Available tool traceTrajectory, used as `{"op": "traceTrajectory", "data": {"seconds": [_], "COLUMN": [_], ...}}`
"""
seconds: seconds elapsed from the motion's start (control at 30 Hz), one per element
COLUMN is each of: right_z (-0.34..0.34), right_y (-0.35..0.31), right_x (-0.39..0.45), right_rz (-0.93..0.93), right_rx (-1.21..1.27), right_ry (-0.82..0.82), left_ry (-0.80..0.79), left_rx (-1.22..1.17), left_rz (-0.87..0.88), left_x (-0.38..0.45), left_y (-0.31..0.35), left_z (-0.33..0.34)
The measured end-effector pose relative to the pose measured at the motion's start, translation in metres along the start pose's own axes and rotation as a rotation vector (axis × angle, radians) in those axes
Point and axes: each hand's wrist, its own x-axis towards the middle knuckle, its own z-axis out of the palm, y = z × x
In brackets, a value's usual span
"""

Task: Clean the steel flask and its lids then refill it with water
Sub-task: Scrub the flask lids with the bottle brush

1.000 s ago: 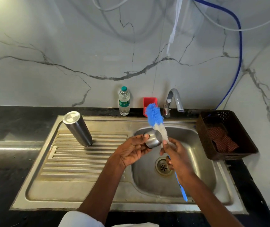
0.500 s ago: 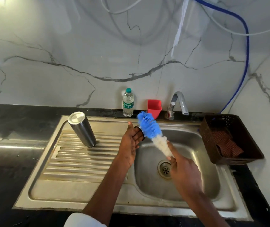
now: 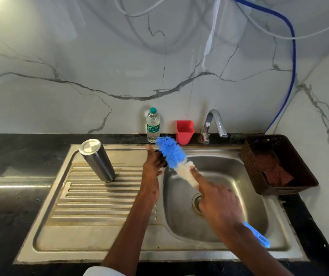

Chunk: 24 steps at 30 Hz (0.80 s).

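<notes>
Head view: the steel flask [image 3: 97,160] stands inverted on the sink's ribbed drainboard [image 3: 91,198], well apart from both hands. The left hand [image 3: 153,164] holds one of its lids [image 3: 162,158] over the basin's left edge; only a dark sliver shows, its fingers curled round it. The right hand [image 3: 217,204] grips the bottle brush [image 3: 174,158] at its white bristles, fingers wrapped, index laid along it, blue head against the lid.

Judged: the lid is being scrubbed. Best to turn the lid in the left hand while the bristles work its rim and inside, over the basin, then rinse under the tap [image 3: 214,123].

Count: one flask, one lid visible, one brush, one plastic water bottle [image 3: 152,125], one red cup [image 3: 184,131], one brown basket [image 3: 307,174] on the worktop.
</notes>
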Motion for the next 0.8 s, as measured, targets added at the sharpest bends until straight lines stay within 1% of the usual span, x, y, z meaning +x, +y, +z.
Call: {"op": "traceTrajectory", "data": {"seconds": [0.07, 0.17, 0.2, 0.3, 0.33, 0.4, 0.47, 0.53, 0.6, 0.63, 0.73, 0.77, 0.8], "right_z": [0.000, -0.002, -0.003, 0.002, 0.002, 0.001, -0.002, -0.001, 0.002, 0.002, -0.004, -0.006, -0.006], "right_y": [0.000, 0.001, -0.002, -0.005, -0.005, -0.003, -0.006, -0.011, -0.015, -0.017, -0.015, -0.015, -0.016], "right_x": [-0.001, 0.014, 0.013, -0.003, -0.006, 0.005, 0.015, 0.011, -0.001, -0.003, 0.014, 0.018, 0.019], "right_rz": [0.031, 0.104, 0.091, 0.008, 0.003, 0.031, 0.038, -0.015, -0.045, -0.039, 0.037, 0.047, 0.029], "right_rx": [0.020, 0.069, 0.056, 0.002, -0.012, -0.012, -0.032, -0.101, -0.097, -0.083, -0.032, -0.029, -0.047], "right_ry": [0.002, 0.073, 0.057, -0.019, -0.031, 0.003, 0.021, -0.007, -0.039, -0.044, 0.008, 0.029, 0.037], "left_ry": [0.017, -0.066, -0.070, 0.027, 0.028, -0.027, -0.085, -0.073, 0.007, 0.021, -0.058, -0.080, -0.069], "left_rx": [0.010, 0.109, 0.118, 0.051, 0.053, 0.123, 0.161, 0.099, -0.056, -0.106, -0.110, -0.105, -0.117], "left_rz": [0.031, 0.095, 0.097, 0.086, 0.093, 0.130, 0.128, 0.097, 0.062, 0.054, 0.064, 0.060, 0.056], "left_x": [0.000, -0.010, -0.011, -0.002, 0.000, -0.005, -0.009, -0.003, 0.009, 0.012, 0.007, 0.007, 0.008], "left_y": [-0.006, -0.012, -0.012, -0.005, -0.005, -0.009, -0.015, -0.013, -0.011, -0.010, -0.010, -0.010, -0.008], "left_z": [-0.003, 0.012, 0.014, 0.000, -0.004, -0.002, 0.005, 0.002, -0.007, -0.009, 0.007, 0.012, 0.013]}}
